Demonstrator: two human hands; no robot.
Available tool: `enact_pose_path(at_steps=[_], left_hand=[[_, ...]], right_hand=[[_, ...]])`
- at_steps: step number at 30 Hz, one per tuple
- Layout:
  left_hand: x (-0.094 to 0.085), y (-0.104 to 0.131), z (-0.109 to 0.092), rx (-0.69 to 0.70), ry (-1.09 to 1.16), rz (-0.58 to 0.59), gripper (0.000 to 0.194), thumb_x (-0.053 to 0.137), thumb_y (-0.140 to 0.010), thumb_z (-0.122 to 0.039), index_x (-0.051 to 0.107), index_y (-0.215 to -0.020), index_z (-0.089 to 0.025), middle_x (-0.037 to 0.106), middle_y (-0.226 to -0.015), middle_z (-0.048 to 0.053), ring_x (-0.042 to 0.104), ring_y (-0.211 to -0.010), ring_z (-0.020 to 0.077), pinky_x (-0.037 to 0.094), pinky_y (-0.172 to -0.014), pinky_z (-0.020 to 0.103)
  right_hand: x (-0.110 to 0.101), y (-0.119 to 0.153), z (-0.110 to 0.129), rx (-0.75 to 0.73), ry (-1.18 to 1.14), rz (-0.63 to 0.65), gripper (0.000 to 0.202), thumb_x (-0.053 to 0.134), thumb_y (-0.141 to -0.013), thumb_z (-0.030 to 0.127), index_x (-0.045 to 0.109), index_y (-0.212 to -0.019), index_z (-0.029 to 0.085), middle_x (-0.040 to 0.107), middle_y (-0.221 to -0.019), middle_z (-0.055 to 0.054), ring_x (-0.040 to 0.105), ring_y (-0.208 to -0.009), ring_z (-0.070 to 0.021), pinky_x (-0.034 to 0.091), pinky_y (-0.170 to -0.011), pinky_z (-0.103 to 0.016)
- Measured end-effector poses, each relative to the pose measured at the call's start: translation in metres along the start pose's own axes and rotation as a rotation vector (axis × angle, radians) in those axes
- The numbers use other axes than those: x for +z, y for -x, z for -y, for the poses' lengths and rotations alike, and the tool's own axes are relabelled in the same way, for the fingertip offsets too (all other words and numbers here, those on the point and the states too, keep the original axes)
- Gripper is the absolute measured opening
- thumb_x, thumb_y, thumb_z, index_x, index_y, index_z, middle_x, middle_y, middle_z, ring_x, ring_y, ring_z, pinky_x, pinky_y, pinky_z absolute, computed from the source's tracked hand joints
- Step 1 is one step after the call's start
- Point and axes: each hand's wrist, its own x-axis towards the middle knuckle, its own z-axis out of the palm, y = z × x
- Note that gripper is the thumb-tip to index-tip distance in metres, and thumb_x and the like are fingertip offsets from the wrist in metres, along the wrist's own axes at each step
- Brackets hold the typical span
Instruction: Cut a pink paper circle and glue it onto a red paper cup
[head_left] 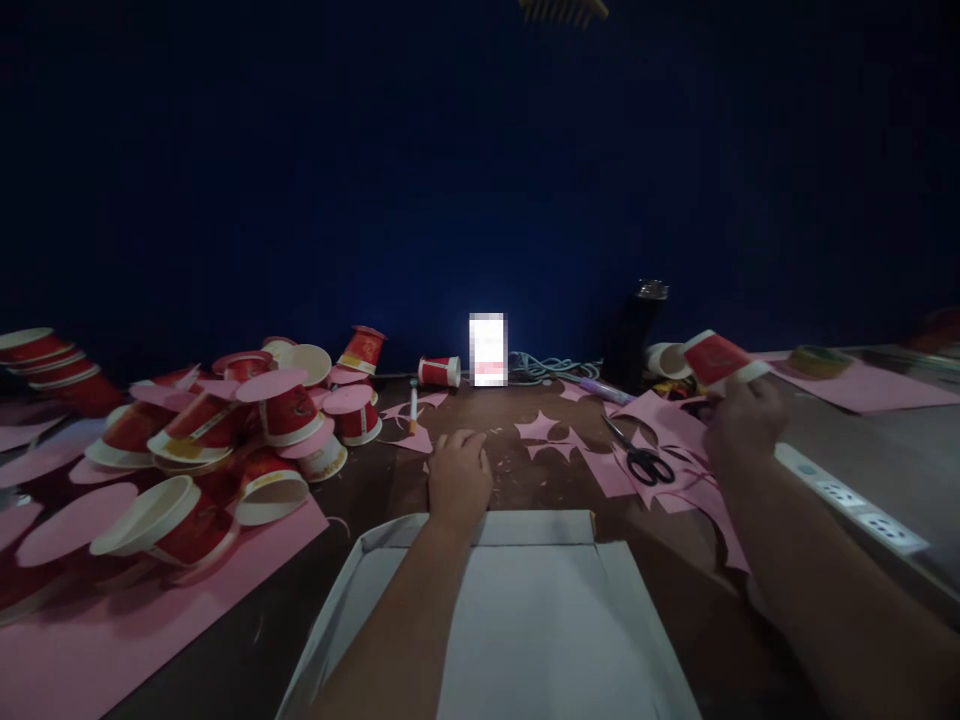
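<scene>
My right hand (746,410) is closed on a red paper cup (718,360) with a white rim, raised at the right over the pink scraps. My left hand (459,475) rests on the brown table (499,480) just beyond the white box lid (540,620); its fingers are bent and partly hidden, and what lies under them, if anything, cannot be seen. Black scissors (649,465) lie on pink paper cutouts (694,450) between the hands. Another red cup (438,372) lies on its side beyond my left hand.
At the left is a pile of red cups (285,412) with pink discs, beside stacked cups (56,370). A glue-like stick (413,408), a lit screen (488,348), cables (555,368), a dark bottle (634,325), a tape roll (819,362) and a power strip (851,498) stand or lie around.
</scene>
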Motion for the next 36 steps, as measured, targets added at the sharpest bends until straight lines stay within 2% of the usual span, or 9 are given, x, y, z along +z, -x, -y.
enact_pose_path(at_steps=[4, 7, 10, 13, 17, 21, 25, 31, 36], left_hand=[[-0.003, -0.001, -0.001, 0.048, 0.109, -0.108, 0.028, 0.044, -0.085, -0.018, 0.065, -0.103, -0.017, 0.064, -0.1, 0.007, 0.054, -0.097, 0.0187, 0.038, -0.093, 0.034], [-0.007, 0.0, -0.001, 0.036, 0.23, -0.186, 0.029, 0.042, -0.087, -0.023, 0.062, -0.107, -0.016, 0.064, -0.102, 0.008, 0.054, -0.098, 0.019, 0.04, -0.092, 0.034], [-0.009, 0.003, 0.0, -0.049, 0.382, -0.207, 0.035, 0.044, -0.087, -0.031, 0.054, -0.117, -0.015, 0.062, -0.106, 0.009, 0.057, -0.095, 0.0184, 0.044, -0.085, 0.032], [-0.011, 0.004, 0.002, -0.207, 0.483, -0.218, 0.049, 0.049, -0.084, -0.037, 0.041, -0.129, -0.019, 0.061, -0.103, 0.007, 0.059, -0.082, 0.0164, 0.047, -0.074, 0.03], [-0.014, 0.001, 0.005, -0.33, 0.439, -0.205, 0.056, 0.053, -0.08, -0.031, 0.036, -0.132, -0.02, 0.063, -0.093, 0.005, 0.06, -0.08, 0.0174, 0.046, -0.073, 0.03], [-0.019, -0.001, 0.001, -0.379, 0.295, -0.182, 0.054, 0.053, -0.08, -0.028, 0.037, -0.13, -0.018, 0.063, -0.1, 0.008, 0.06, -0.086, 0.0199, 0.044, -0.075, 0.031], [-0.025, -0.001, -0.002, -0.4, 0.131, -0.133, 0.033, 0.044, -0.086, -0.03, 0.051, -0.117, -0.022, 0.062, -0.109, 0.007, 0.061, -0.09, 0.0196, 0.043, -0.073, 0.029], [-0.029, -0.005, 0.011, -0.505, -0.057, -0.068, 0.021, 0.043, -0.085, -0.029, 0.059, -0.099, -0.023, 0.067, -0.095, 0.007, 0.063, -0.083, 0.0218, 0.041, -0.067, 0.03], [-0.026, -0.007, 0.013, -0.491, 0.037, -0.024, 0.016, 0.049, -0.082, -0.029, 0.056, -0.095, -0.022, 0.068, -0.086, 0.008, 0.064, -0.081, 0.0231, 0.041, -0.068, 0.03]], right_hand=[[0.016, 0.062, 0.002, 0.222, -0.135, 0.254, 0.007, 0.054, -0.077, 0.014, 0.05, -0.072, 0.018, 0.047, -0.057, 0.005, 0.041, -0.046, -0.0059, 0.032, -0.041, -0.016], [0.041, 0.12, 0.0, 0.491, -0.367, 0.556, 0.009, 0.061, -0.07, 0.015, 0.053, -0.075, 0.017, 0.055, -0.063, 0.003, 0.048, -0.049, -0.0049, 0.03, -0.038, -0.012], [0.069, 0.179, -0.006, 0.508, -0.379, 0.716, 0.014, 0.063, -0.064, 0.013, 0.057, -0.076, 0.017, 0.06, -0.063, 0.004, 0.052, -0.052, -0.0055, 0.032, -0.04, -0.012], [0.091, 0.226, -0.018, 0.553, -0.314, 0.758, 0.007, 0.061, -0.064, 0.017, 0.057, -0.07, 0.017, 0.057, -0.054, 0.005, 0.05, -0.048, -0.0069, 0.034, -0.043, -0.016], [0.1, 0.253, -0.038, 0.473, -0.335, 0.794, 0.009, 0.062, -0.062, 0.026, 0.059, -0.065, 0.018, 0.057, -0.054, 0.006, 0.052, -0.052, -0.0096, 0.042, -0.053, -0.022], [0.095, 0.25, -0.056, 0.422, -0.242, 0.843, 0.018, 0.066, -0.06, 0.034, 0.063, -0.066, 0.017, 0.063, -0.063, 0.002, 0.056, -0.061, -0.0121, 0.044, -0.061, -0.024], [0.09, 0.244, -0.06, 0.413, -0.187, 0.927, 0.03, 0.064, -0.064, 0.045, 0.066, -0.073, 0.017, 0.066, -0.069, -0.001, 0.059, -0.065, -0.0145, 0.047, -0.065, -0.026], [0.081, 0.204, -0.029, 0.069, 0.432, 1.274, 0.039, 0.054, -0.075, 0.053, 0.07, -0.074, 0.017, 0.065, -0.064, -0.003, 0.054, -0.051, -0.0103, 0.041, -0.048, -0.021], [0.081, 0.102, -0.011, -0.194, 0.701, 0.969, 0.035, 0.048, -0.082, 0.045, 0.069, -0.092, 0.019, 0.069, -0.089, -0.008, 0.061, -0.073, -0.0146, 0.044, -0.057, -0.021]])
